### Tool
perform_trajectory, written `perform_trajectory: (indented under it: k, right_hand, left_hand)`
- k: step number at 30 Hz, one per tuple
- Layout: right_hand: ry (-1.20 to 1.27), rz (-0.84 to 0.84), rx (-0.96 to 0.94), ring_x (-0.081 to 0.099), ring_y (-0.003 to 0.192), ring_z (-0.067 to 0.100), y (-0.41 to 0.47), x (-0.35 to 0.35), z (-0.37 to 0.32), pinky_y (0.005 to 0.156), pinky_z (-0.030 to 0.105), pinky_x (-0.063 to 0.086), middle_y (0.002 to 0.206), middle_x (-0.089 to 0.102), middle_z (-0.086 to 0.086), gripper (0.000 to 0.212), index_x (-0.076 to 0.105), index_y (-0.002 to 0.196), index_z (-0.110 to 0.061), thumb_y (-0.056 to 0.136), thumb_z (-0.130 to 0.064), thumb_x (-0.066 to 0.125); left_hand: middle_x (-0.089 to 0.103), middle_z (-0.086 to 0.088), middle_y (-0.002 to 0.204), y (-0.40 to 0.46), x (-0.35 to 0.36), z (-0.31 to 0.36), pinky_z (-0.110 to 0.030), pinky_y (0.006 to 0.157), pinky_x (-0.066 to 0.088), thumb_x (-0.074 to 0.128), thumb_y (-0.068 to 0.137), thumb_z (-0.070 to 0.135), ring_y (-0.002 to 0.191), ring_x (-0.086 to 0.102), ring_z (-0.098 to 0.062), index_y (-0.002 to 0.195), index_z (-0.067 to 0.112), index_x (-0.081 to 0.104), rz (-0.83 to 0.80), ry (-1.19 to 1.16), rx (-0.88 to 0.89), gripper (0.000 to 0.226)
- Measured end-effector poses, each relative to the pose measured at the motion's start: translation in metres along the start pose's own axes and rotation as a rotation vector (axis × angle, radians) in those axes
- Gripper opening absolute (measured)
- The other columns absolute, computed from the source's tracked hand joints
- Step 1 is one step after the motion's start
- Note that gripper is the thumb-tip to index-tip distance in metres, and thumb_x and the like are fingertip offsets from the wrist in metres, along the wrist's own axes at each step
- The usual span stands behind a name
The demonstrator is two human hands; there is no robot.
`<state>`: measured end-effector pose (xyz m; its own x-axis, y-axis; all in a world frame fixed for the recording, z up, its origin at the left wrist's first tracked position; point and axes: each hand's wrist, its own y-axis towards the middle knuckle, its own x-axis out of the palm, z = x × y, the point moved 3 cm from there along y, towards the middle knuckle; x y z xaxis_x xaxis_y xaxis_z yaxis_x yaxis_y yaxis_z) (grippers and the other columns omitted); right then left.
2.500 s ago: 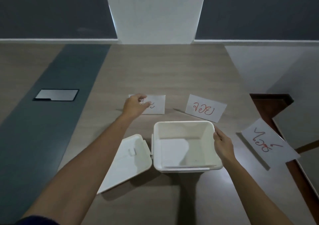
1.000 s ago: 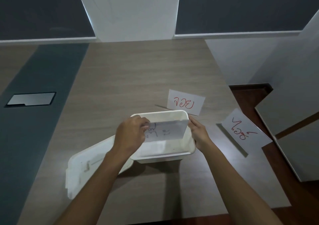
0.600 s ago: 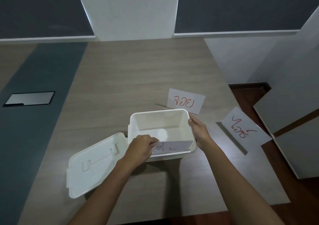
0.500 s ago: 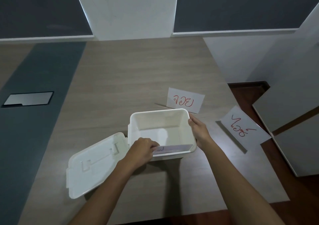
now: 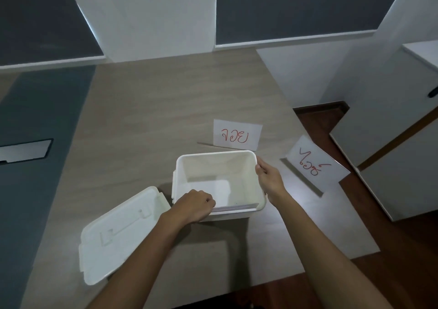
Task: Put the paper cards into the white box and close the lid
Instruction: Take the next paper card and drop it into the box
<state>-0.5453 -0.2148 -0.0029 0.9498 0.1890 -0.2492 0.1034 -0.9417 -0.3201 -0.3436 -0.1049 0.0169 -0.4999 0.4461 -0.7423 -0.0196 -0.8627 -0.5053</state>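
1. The left hand [image 5: 195, 203] is curled over the near-left rim of the white box [image 5: 213, 166], fingers pinched on the end of a paper card [image 5: 234, 206] that lies low along the box's near wall.
2. Only a thin edge of that card shows, so whether it already rests on the box floor cannot be told.
3. The right hand [image 5: 269, 178] grips the box's right rim, thumb on the inner side and fingers down the outside wall.
4. The box stands open and upright on the bench [image 5: 166, 119], with nothing else visible inside it.
5. Its lid [image 5: 118, 235] lies on the bench just left of the box, tilted and close to the box's left wall.
6. Just beyond the box's far rim a second card [image 5: 237, 135] with red writing stands propped on the bench.
7. A third card [image 5: 315, 161], also with red writing, lies to the right of the right hand near the bench's right edge, apart from the box.
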Motion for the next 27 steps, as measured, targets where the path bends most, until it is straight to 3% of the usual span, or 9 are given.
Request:
perform_trajectory:
  k: [3, 8, 12, 14, 20, 23, 27]
  right_hand:
    - [-0.027, 0.019, -0.011, 0.058, 0.115, 0.019, -0.004, -0.014, 0.004, 0.097, 0.035, 0.050, 0.130, 0.063, -0.003, 0.038, 0.057, 0.136, -0.031, 0.103, -0.019, 0.042]
    - [-0.075, 0.051, -0.023, 0.059, 0.109, 0.019, -0.011, -0.033, 0.012, 0.077, 0.022, 0.045, 0.122, 0.066, -0.002, 0.037, 0.059, 0.133, -0.029, 0.103, -0.019, 0.040]
    - [-0.104, 0.091, -0.021, 0.057, 0.115, 0.022, -0.013, -0.048, 0.018, 0.096, 0.033, 0.047, 0.129, 0.064, -0.001, 0.039, 0.057, 0.135, -0.029, 0.103, -0.018, 0.039]
    - [-0.109, 0.108, -0.007, 0.057, 0.118, 0.025, -0.014, -0.054, 0.023, 0.103, 0.041, 0.047, 0.131, 0.063, 0.001, 0.039, 0.056, 0.136, -0.030, 0.103, -0.019, 0.039]
    - [-0.111, 0.190, 0.018, 0.055, 0.107, 0.019, -0.021, -0.074, 0.037, 0.094, 0.035, 0.045, 0.126, 0.063, 0.002, 0.037, 0.057, 0.134, -0.032, 0.104, -0.023, 0.037]
    - [-0.115, 0.239, 0.048, 0.056, 0.111, 0.022, -0.024, -0.080, 0.041, 0.100, 0.044, 0.046, 0.131, 0.061, 0.003, 0.036, 0.055, 0.136, -0.027, 0.104, -0.029, 0.038]
    - [-0.103, 0.283, 0.065, 0.054, 0.121, 0.027, -0.025, -0.084, 0.043, 0.102, 0.046, 0.044, 0.136, 0.058, 0.005, 0.038, 0.052, 0.139, -0.025, 0.104, -0.029, 0.038]
  left_hand:
    - [0.067, -0.011, 0.091, 0.003, 0.005, 0.009, -0.042, 0.075, 0.046, 0.031, 0.083, 0.031, 0.087, 0.058, -0.031, 0.083, 0.006, 0.062, -0.029, 0.046, 0.011, 0.040]
    - [0.066, -0.012, 0.088, 0.007, 0.015, 0.021, -0.037, 0.066, 0.040, 0.031, 0.084, 0.032, 0.083, 0.056, -0.030, 0.080, 0.005, 0.059, -0.059, 0.084, 0.010, 0.039]
    - [0.064, -0.009, 0.084, 0.006, 0.018, 0.038, -0.036, 0.066, 0.040, 0.034, 0.088, 0.039, 0.078, 0.053, -0.026, 0.073, 0.009, 0.054, 0.000, 0.052, 0.002, 0.039]
    - [0.068, -0.005, 0.092, 0.007, 0.012, 0.049, -0.035, 0.072, 0.046, 0.038, 0.090, 0.042, 0.086, 0.059, -0.026, 0.083, 0.013, 0.062, 0.105, 0.023, 0.033, 0.038]
    - [0.068, -0.001, 0.116, 0.020, -0.024, 0.082, -0.032, 0.093, 0.046, 0.050, 0.091, 0.033, 0.110, 0.060, -0.019, 0.110, 0.017, 0.066, 0.423, -0.106, 0.176, 0.030]
    - [0.064, -0.004, 0.125, 0.040, -0.047, 0.090, -0.033, 0.099, 0.042, 0.055, 0.089, 0.031, 0.117, 0.057, -0.022, 0.118, 0.016, 0.063, 0.486, -0.087, 0.179, 0.034]
    - [0.058, -0.010, 0.132, 0.076, -0.076, 0.093, -0.036, 0.100, 0.043, 0.059, 0.087, 0.028, 0.120, 0.055, -0.028, 0.123, 0.012, 0.060, 0.498, -0.060, 0.175, 0.040]
